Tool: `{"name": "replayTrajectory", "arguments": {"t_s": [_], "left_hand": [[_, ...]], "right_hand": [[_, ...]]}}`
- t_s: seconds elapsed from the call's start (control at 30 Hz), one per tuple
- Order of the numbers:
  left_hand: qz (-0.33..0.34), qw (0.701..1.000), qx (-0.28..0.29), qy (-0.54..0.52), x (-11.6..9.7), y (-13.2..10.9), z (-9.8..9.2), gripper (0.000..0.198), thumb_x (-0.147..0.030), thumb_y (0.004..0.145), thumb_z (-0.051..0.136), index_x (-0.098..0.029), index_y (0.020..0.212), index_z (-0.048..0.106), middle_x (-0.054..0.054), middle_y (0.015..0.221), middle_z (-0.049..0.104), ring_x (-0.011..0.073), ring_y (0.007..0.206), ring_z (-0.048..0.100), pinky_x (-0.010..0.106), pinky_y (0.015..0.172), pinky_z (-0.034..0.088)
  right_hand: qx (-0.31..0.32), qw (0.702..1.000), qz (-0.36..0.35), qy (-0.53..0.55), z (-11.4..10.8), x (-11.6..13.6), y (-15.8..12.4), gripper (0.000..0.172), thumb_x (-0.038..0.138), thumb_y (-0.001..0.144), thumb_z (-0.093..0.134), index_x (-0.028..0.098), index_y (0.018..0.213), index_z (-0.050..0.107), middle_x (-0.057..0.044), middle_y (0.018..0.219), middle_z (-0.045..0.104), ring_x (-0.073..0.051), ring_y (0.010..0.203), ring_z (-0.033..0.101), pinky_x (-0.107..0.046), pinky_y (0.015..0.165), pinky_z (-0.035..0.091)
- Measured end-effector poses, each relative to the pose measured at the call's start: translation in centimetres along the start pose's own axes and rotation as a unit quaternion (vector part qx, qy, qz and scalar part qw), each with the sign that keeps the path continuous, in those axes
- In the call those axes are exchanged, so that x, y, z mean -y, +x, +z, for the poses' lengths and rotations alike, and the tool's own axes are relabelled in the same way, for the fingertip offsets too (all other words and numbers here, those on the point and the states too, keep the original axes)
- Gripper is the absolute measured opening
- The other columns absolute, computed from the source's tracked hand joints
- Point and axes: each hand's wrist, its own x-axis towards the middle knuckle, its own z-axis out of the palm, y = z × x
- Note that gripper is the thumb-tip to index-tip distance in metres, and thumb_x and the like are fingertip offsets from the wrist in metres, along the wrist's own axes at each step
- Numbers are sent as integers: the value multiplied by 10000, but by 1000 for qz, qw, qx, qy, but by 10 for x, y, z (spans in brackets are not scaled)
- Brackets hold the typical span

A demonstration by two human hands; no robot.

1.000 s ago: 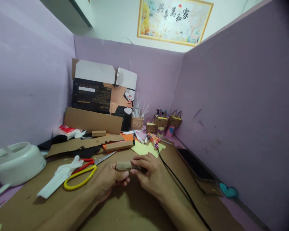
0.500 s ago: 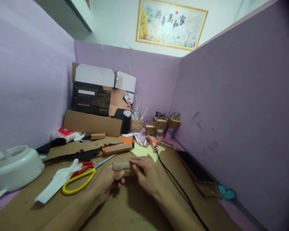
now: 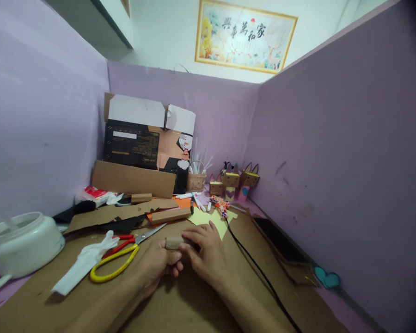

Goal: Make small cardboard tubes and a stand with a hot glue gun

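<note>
The left hand (image 3: 159,262) holds a small cardboard piece (image 3: 174,242) by its left end, with the thumb in front and the other fingers curled under it. The right hand (image 3: 208,252) is narrow at the other end of this piece, its thumb and bent fingers closed on the cardboard, so that this end is mostly hidden. The piece is brown, short and folded like a small block, with a dull surface, and it is located between the two hands, above a wide flat cardboard sheet (image 3: 183,312). Near the left hand lie the scissors (image 3: 136,242), which have pointed metal blades and smooth looped handles, one yellow and one red. Just beside them is a soft, wrinkled white cloth (image 3: 81,267), and farther left stands a round, glossy white pot (image 3: 31,245). Beyond the hands, a long folded cardboard strip (image 3: 170,215) lies near a thin yellow paper (image 3: 208,218) with irregular edges. A smooth black cable (image 3: 259,269) curves past the right hand, coming from a colourfully patterned tool (image 3: 222,206). Behind, a large cardboard box (image 3: 131,144) leans, flat-sided, near a small woven-looking basket (image 3: 196,182).
</note>
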Motion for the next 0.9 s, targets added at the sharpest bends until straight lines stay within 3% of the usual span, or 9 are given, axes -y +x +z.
{"name": "replayTrajectory", "arguments": {"t_s": [0.07, 0.13, 0.23, 0.3, 0.4, 0.63, 0.73, 0.83, 0.9], "left_hand": [[-2, 1000, -9, -6, -3, 1, -4, 125, -126, 552, 688, -118, 648, 608, -9, 479, 572, 93, 423, 511, 170, 388, 379], [-6, 1000, -22, -11, -6, 2, -9, 136, -120, 558, 691, -122, 642, 584, -20, 455, 552, 82, 402, 492, 163, 377, 373], [1, 999, -39, -22, -12, 2, -15, 169, -121, 558, 692, -128, 670, 565, -44, 452, 524, 67, 395, 470, 146, 361, 359], [9, 999, -43, -26, -15, 1, -16, 204, -129, 544, 700, -127, 697, 566, -53, 467, 517, 65, 404, 471, 144, 353, 356], [22, 998, -50, -23, -20, -1, -16, 231, -146, 512, 715, -120, 682, 560, -54, 453, 511, 65, 403, 466, 146, 349, 354], [53, 997, -55, -3, -25, -5, -13, 251, -181, 454, 735, -109, 627, 568, -39, 400, 518, 73, 393, 449, 163, 354, 345], [63, 996, -60, 7, -26, -5, -12, 238, -196, 463, 725, -110, 624, 572, -38, 401, 522, 77, 393, 448, 174, 366, 348], [72, 995, -72, 16, -26, -4, -13, 238, -212, 467, 716, -114, 633, 577, -41, 410, 522, 80, 399, 448, 181, 376, 341], [80, 993, -78, 22, -26, -5, -14, 234, -233, 475, 712, -119, 629, 578, -40, 416, 524, 85, 407, 449, 188, 386, 339]], "right_hand": [[-31, 996, 1, 79, -6, -4, 2, 253, 228, 757, 595, 260, 1002, 650, -48, 1063, 658, -234, 983, 544, -487, 992, 222], [-113, 974, 54, 187, -16, -13, 5, 241, 275, 785, 550, 241, 1005, 642, -61, 1070, 646, -223, 997, 543, -425, 936, 316], [-258, 906, 156, 298, -30, -30, 10, 178, 345, 752, 559, 192, 776, 647, -23, 769, 643, -175, 753, 556, -310, 736, 404], [-295, 886, 178, 310, -35, -39, 12, 233, 379, 730, 554, 182, 607, 573, 34, 545, 509, -129, 557, 458, -265, 609, 377], [-288, 887, 186, 308, -36, -45, 11, 332, 421, 728, 528, 185, 502, 472, 73, 443, 350, -95, 442, 305, -247, 512, 324], [-323, 876, 214, 289, -33, -46, 8, 380, 411, 762, 493, 198, 458, 411, 85, 416, 268, -95, 422, 270, -249, 485, 331], [-312, 879, 219, 286, -33, -44, 12, 318, 373, 725, 556, 179, 480, 501, 66, 428, 382, -100, 444, 344, -246, 495, 346], [-279, 887, 212, 300, -31, -40, 14, 152, 293, 605, 671, 160, 676, 648, 12, 614, 590, -122, 551, 475, -254, 559, 399], [-269, 887, 215, 308, -31, -38, 15, 280, 257, 565, 697, 166, 828, 671, -9, 726, 632, -128, 590, 503, -259, 572, 415]]}}
